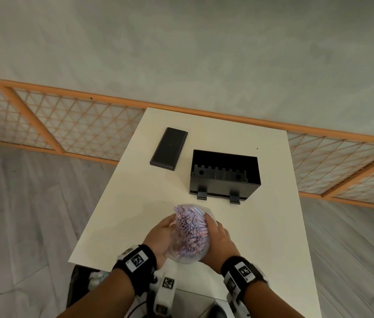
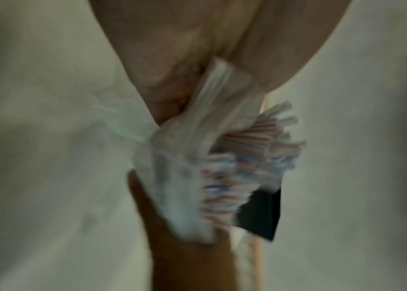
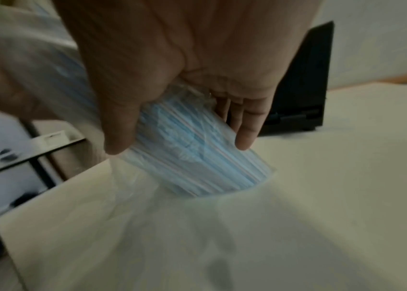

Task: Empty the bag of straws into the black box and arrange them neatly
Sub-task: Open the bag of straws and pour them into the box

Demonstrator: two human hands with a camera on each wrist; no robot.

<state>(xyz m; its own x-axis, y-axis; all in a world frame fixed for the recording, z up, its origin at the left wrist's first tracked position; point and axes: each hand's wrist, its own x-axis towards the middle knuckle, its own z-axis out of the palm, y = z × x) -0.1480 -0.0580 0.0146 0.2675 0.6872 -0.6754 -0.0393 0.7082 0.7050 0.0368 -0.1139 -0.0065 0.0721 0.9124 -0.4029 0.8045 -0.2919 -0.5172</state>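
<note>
A clear plastic bag of striped straws (image 1: 189,232) stands upright near the table's front edge, straw ends sticking out of its open top. My left hand (image 1: 160,237) grips the bag's left side, and my right hand (image 1: 219,239) grips its right side. In the right wrist view the bag of straws (image 3: 197,149) rests its lower end on the table under my curled fingers (image 3: 244,126). The left wrist view, blurred, has the straw ends (image 2: 252,155) poking from bunched plastic. The open black box (image 1: 225,175) stands beyond the bag, empty inside.
The box's flat black lid (image 1: 168,149) lies left of the box on the white table (image 1: 273,226). An orange lattice railing (image 1: 66,125) runs behind the table. Black gear and tagged white blocks sit below the table's front edge.
</note>
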